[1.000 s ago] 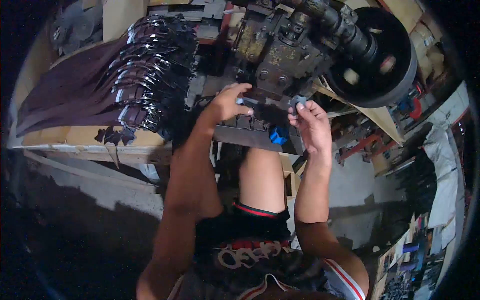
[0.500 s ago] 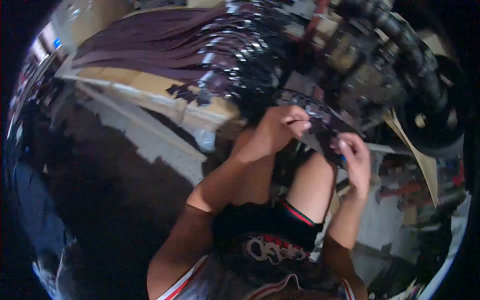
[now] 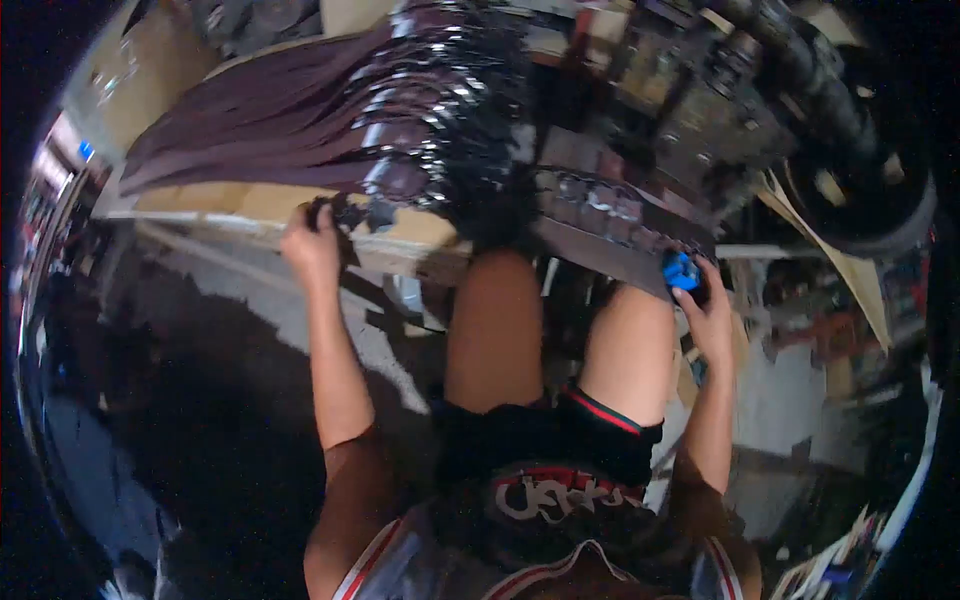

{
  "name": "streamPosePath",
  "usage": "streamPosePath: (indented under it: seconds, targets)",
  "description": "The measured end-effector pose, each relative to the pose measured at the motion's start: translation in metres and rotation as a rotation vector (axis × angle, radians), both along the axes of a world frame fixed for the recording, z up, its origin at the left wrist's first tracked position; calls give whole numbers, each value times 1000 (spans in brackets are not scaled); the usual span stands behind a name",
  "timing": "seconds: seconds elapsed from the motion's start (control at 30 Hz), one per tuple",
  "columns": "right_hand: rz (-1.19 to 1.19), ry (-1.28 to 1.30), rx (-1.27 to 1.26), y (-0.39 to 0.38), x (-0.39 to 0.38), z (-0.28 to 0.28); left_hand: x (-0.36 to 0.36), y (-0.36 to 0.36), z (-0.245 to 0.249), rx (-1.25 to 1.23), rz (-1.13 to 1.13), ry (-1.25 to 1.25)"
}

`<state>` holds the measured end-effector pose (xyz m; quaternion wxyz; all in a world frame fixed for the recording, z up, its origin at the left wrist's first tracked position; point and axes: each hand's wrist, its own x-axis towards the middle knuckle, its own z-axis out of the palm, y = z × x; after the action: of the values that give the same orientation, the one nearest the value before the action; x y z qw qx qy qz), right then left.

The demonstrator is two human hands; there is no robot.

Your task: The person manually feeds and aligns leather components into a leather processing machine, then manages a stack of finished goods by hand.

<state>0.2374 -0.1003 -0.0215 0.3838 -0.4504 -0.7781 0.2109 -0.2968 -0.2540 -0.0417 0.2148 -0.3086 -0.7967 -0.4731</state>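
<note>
My left hand [image 3: 314,246] is at the near edge of a cardboard-topped bench [image 3: 220,200], its fingers closed on a small dark piece [image 3: 320,208] beside other dark scraps [image 3: 375,214]. Over by the machine, my right hand [image 3: 706,305] grips a small bright blue object [image 3: 682,271] at the right end of a dark work plate [image 3: 610,250]. Small shiny parts [image 3: 600,198] lie in a row on that plate. Behind my left hand a pile of long dark brown straps [image 3: 270,110] with metal buckles [image 3: 440,90] covers the bench.
A dark machine [image 3: 700,110] with a large round wheel [image 3: 860,190] stands at the upper right. A tan sheet [image 3: 835,265] hangs below it. My bare knees [image 3: 497,320] are under the bench and plate edges. Cluttered shelves [image 3: 850,330] stand at the right.
My left hand has moved from the plate to the scraps on the bench at the left. My right hand stays near the plate, and a blue object now shows in it.
</note>
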Motion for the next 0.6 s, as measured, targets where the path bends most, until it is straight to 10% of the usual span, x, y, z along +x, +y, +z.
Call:
streamPosePath:
  seconds: [0.13,0.27,0.3,0.4,0.6]
  targets:
    - [-3,27,-21,-5,-8,15,29,-5,18,178,51,236]
    - [20,48,-71,0,-3,17,144,20,54,112,-600,173]
    - [24,66,-104,7,1,6,153,45,41,179,-885,564]
    - [66,128,-186,12,7,5,219,119,48,-142,-1235,294]
    - [65,78,-155,20,15,0,239,190,1,-482,-1005,474]
